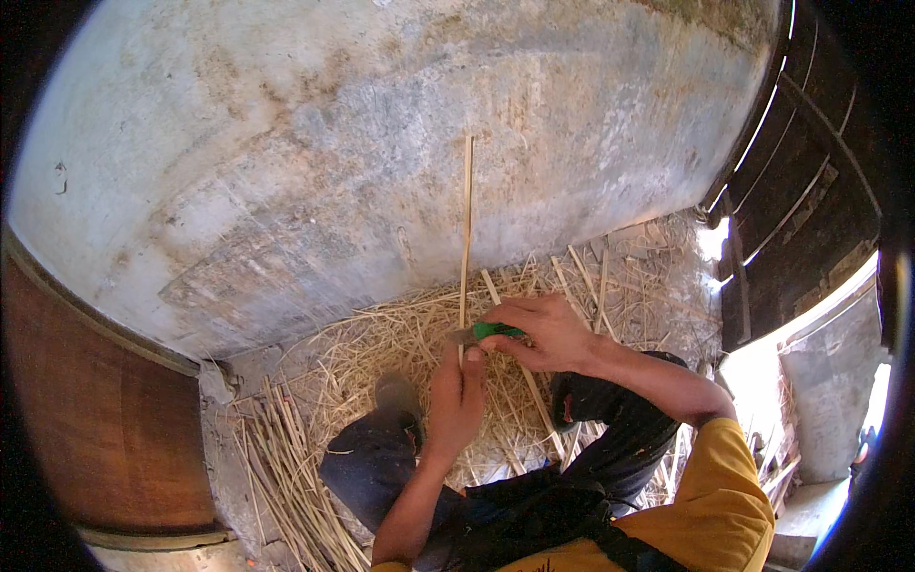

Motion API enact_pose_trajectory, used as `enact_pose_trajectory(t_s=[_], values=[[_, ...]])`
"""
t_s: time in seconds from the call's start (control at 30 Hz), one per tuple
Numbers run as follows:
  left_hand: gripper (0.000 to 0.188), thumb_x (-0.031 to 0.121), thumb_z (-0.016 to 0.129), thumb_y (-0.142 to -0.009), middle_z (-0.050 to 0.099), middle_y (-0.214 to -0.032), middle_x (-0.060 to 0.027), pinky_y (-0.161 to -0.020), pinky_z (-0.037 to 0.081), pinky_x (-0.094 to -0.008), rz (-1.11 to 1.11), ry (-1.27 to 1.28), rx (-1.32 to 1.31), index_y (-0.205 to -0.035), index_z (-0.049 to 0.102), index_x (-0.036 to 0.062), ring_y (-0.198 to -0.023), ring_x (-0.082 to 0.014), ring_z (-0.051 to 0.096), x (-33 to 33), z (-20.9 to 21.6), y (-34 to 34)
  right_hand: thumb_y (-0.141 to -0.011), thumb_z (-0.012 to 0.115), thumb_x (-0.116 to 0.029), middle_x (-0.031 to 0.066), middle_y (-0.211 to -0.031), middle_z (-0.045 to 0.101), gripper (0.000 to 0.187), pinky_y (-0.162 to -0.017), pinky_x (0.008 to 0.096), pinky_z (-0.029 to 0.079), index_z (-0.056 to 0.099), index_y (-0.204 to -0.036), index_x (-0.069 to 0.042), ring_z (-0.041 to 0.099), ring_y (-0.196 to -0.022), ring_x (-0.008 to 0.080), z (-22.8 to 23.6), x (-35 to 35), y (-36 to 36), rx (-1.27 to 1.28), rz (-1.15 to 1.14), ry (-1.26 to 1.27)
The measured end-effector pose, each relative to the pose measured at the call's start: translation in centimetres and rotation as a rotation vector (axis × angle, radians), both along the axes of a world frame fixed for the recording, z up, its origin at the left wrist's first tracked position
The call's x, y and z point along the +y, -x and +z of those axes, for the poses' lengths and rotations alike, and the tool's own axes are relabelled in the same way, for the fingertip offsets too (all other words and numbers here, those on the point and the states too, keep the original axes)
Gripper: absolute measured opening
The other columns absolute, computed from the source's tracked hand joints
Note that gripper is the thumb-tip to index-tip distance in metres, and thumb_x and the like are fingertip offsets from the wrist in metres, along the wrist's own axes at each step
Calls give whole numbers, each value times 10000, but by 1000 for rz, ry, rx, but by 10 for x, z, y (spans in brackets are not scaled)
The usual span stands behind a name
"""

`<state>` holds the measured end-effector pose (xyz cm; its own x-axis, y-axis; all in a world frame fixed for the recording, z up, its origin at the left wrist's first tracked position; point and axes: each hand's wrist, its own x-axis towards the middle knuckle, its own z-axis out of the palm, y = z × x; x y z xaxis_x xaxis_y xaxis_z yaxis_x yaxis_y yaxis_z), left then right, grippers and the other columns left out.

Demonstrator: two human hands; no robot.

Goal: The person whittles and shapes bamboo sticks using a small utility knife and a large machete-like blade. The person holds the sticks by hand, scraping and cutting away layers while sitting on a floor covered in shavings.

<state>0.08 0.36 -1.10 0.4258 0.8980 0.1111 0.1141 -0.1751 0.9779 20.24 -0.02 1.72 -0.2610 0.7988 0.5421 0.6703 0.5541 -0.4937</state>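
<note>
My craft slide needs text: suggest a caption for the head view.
Left hand grips a thin pale strip, right hand a green-handled knife, above scattered shavings.

The head camera, a wide fisheye worn on the person's head, looks steeply down and forward over bent legs in dark trousers [624, 443]. It faces the straw-strewn grey floor [262, 360] and, past the floor's far edge, a stained grey-white plaster wall [429, 172]. The bare left hand [456, 405] and bare right hand [543, 334] lie at close range near mid-view (the forearms [415, 505] enter from below). Its curved rim reaches a flat brown wooden panel [105, 400] along the floor's left edge.
</note>
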Motion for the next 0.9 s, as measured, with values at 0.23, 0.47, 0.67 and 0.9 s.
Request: enact_pose_trajectory(t_s=[0.23,0.47,0.67,0.9], values=[[240,152,437,-1092,494,-645,-173,-511,349,-448,121,-338,175,-1237,507,-26,-515,-298,489,-2,-3,-4,-872,793,-268,100,-834,702,254,-529,381,508,726,-1035,-85,658,-603,277,1,1,6,-62,-73,-38],[277,242,423,-1099,565,-781,-196,-627,420,-458,145,-185,216,-1077,537,-10,-675,-332,539,-7,9,-5,-869,796,-277,96,-805,701,258,-486,372,488,734,-1041,-95,645,-553,260,2,-1,9,-58,-111,-78],[319,174,423,-1102,462,-628,-149,-502,337,-402,105,-297,146,-1327,470,-46,-510,-218,442,-4,3,-3,-856,803,-271,99,-825,712,264,-497,383,494,738,-1040,-93,653,-568,272,6,0,9,-59,-119,-60],[259,183,445,-1091,477,-629,-166,-505,338,-449,89,-246,156,-1219,498,-36,-495,-300,454,-6,-1,-4,-866,788,-229,131,-892,739,238,-577,369,550,740,-1025,-58,712,-674,286,1,4,1,-54,-181,-37]])
